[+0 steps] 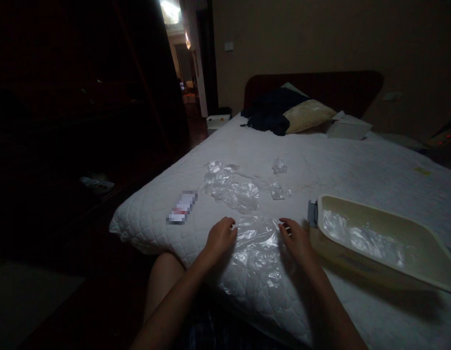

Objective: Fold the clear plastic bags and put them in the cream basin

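A clear plastic bag (260, 250) lies spread on the white quilted mattress in front of me, its lower part reaching the near edge. My left hand (222, 237) is closed at the bag's upper left corner, fingertips pinched on the film. At the upper right corner my right hand (295, 239) also has its fingers curled in on the edge. Just beyond lies a larger crumpled sheet of clear plastic (232, 188). Two small crumpled plastic bags, one farther off (279, 166) and one nearer (280, 190), rest to its right.
Right of my hands stands a beige plastic bin (356, 257) with clear plastic inside. A blurred-out flat item (182, 207) lies on the left of the mattress (218, 146). Dark clothing (272, 109), a pillow (309, 115) and a white box (349, 127) sit by the headboard.
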Demonstrator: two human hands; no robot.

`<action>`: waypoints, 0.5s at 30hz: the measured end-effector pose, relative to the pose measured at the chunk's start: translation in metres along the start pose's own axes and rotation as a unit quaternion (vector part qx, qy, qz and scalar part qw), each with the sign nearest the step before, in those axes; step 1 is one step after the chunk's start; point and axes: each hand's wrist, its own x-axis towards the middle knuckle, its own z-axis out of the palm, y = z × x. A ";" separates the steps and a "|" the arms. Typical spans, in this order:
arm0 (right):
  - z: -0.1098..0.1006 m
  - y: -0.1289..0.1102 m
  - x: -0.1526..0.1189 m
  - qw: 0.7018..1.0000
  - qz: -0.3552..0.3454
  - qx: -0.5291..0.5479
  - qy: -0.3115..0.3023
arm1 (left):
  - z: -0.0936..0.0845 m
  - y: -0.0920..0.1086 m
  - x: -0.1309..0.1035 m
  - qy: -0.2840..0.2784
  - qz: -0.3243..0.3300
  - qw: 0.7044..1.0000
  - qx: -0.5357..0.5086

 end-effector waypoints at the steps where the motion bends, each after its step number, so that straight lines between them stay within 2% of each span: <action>1: 0.004 -0.001 0.001 0.999 0.019 0.035 -0.033 | 0.007 0.006 0.000 -0.014 0.042 0.999 -0.009; 4: 0.016 0.006 0.003 0.973 0.130 0.143 -0.127 | 0.026 0.017 0.000 -0.061 0.114 0.992 -0.014; 7: 0.018 0.023 0.002 0.953 0.206 0.193 -0.113 | 0.036 0.017 -0.001 -0.077 0.126 0.989 0.009; 11: 0.000 0.043 -0.002 0.945 0.224 0.224 -0.080 | 0.038 0.008 -0.004 -0.073 0.127 0.989 -0.010; 15: -0.022 0.055 -0.013 0.961 0.170 0.205 -0.069 | 0.035 -0.001 0.001 -0.055 0.105 0.993 -0.018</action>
